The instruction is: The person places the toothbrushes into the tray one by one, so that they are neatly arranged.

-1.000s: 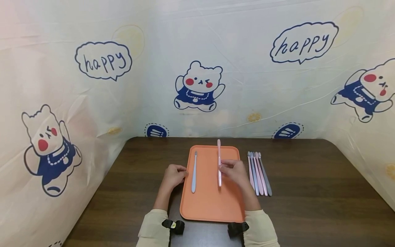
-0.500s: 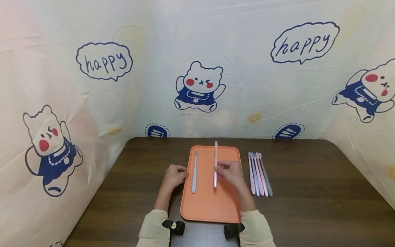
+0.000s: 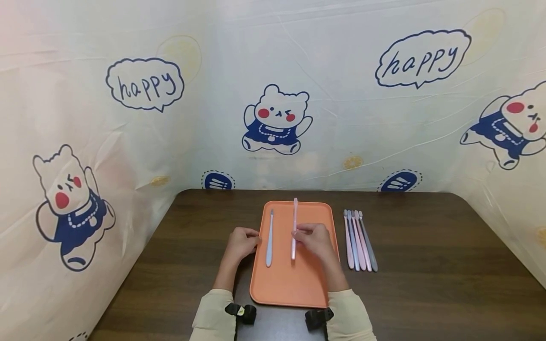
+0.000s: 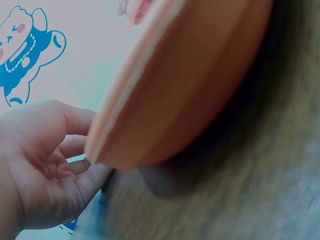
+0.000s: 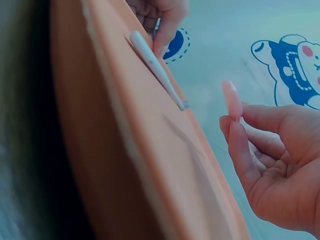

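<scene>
A pink toothbrush (image 3: 294,227) is pinched between thumb and fingertips of my right hand (image 3: 314,239). It hangs above the orange tray (image 3: 290,289), casting a shadow on it in the right wrist view. My left hand (image 3: 241,243) holds the tray's left rim, with fingers and thumb at the edge in the left wrist view. Lying lengthwise on the tray's left side is a light blue toothbrush (image 3: 269,241), its bristle end away from me. In the right wrist view the pink handle end (image 5: 231,100) sticks out of the fingers.
Right of the tray, several pink, blue and grey toothbrushes (image 3: 360,241) lie side by side on the dark wooden table (image 3: 426,246). A printed curtain (image 3: 341,118) with bears surrounds the table at the back and sides.
My right hand has carried the pink toothbrush leftward over the tray, slightly toward me and closer to the light blue one. The left hand stays at the rim.
</scene>
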### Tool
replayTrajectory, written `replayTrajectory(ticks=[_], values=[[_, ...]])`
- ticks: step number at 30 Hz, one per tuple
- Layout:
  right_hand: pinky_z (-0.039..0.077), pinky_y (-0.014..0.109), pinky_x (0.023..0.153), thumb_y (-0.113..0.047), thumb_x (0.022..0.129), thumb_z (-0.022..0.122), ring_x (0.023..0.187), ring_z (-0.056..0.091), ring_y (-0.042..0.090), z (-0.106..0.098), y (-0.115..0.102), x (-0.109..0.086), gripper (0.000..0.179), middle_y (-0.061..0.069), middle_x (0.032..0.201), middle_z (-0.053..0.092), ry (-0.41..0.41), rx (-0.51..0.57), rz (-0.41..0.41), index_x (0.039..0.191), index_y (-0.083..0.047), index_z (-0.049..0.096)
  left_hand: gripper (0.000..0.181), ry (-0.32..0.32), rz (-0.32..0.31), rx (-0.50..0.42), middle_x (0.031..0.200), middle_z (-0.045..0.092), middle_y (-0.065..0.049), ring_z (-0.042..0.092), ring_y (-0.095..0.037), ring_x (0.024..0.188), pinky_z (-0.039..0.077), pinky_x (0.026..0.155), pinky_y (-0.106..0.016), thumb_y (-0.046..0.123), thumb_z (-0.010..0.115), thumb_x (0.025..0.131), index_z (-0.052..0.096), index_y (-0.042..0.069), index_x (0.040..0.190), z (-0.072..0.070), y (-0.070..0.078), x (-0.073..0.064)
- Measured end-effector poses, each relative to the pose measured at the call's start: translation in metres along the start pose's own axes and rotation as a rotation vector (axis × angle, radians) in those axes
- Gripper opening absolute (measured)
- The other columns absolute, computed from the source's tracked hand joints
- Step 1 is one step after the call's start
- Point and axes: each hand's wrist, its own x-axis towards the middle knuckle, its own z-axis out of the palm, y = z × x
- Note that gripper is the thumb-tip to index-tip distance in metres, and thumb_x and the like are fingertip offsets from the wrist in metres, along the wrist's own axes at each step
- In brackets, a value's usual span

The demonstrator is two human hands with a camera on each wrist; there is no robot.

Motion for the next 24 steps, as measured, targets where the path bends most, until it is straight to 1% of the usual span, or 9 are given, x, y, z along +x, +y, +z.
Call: replayTrajectory(ticks=[4, 9, 11, 18, 24], values=[[0.060, 0.024, 0.065, -0.006, 0.087, 0.073, 0.070, 0.070, 0.011, 0.005, 0.001, 0.000, 0.026, 0.023, 0.097, 0.077, -0.014, -0.019, 0.016, 0.109, 0.008, 0.075, 0.022, -0.006, -0.008, -0.003, 0.102, 0.075, -0.021, 0.072, -0.016, 0.079, 0.063, 0.069, -0.033, 0.007, 0.066, 0.089, 0.076, -0.006, 0.105, 0.000, 0.000, 0.000], [0.061, 0.027, 0.065, -0.005, 0.087, 0.073, 0.071, 0.071, 0.013, 0.011, 0.002, 0.001, 0.026, 0.024, 0.099, 0.077, -0.031, -0.035, 0.011, 0.110, 0.009, 0.074, 0.022, -0.006, -0.001, 0.006, 0.101, 0.075, -0.021, 0.072, -0.016, 0.078, 0.063, 0.068, -0.032, 0.007, 0.066, 0.089, 0.076, -0.006, 0.105, -0.001, 0.000, 0.000], [0.061, 0.027, 0.064, -0.005, 0.087, 0.074, 0.070, 0.071, 0.013, 0.013, 0.002, 0.001, 0.026, 0.023, 0.099, 0.077, -0.031, -0.039, 0.014, 0.110, 0.009, 0.074, 0.022, -0.006, 0.007, 0.013, 0.100, 0.075, -0.021, 0.072, -0.015, 0.077, 0.063, 0.068, -0.032, 0.007, 0.066, 0.090, 0.076, -0.006, 0.104, -0.001, 0.000, 0.000], [0.061, 0.026, 0.064, -0.005, 0.089, 0.073, 0.071, 0.070, 0.013, 0.019, 0.005, 0.001, 0.026, 0.023, 0.099, 0.077, -0.037, -0.047, 0.028, 0.111, 0.009, 0.073, 0.022, -0.006, 0.003, 0.017, 0.100, 0.075, -0.020, 0.071, -0.016, 0.078, 0.063, 0.068, -0.032, 0.007, 0.066, 0.090, 0.076, -0.005, 0.105, -0.002, 0.000, -0.001], [0.059, 0.024, 0.061, -0.004, 0.089, 0.074, 0.069, 0.069, 0.011, 0.024, 0.007, -0.001, 0.023, 0.021, 0.094, 0.077, -0.058, -0.112, 0.004, 0.108, 0.009, 0.074, 0.022, -0.011, 0.010, 0.014, 0.100, 0.075, -0.021, 0.071, -0.015, 0.078, 0.063, 0.068, -0.031, 0.006, 0.066, 0.090, 0.076, -0.006, 0.106, -0.001, 0.001, -0.001]])
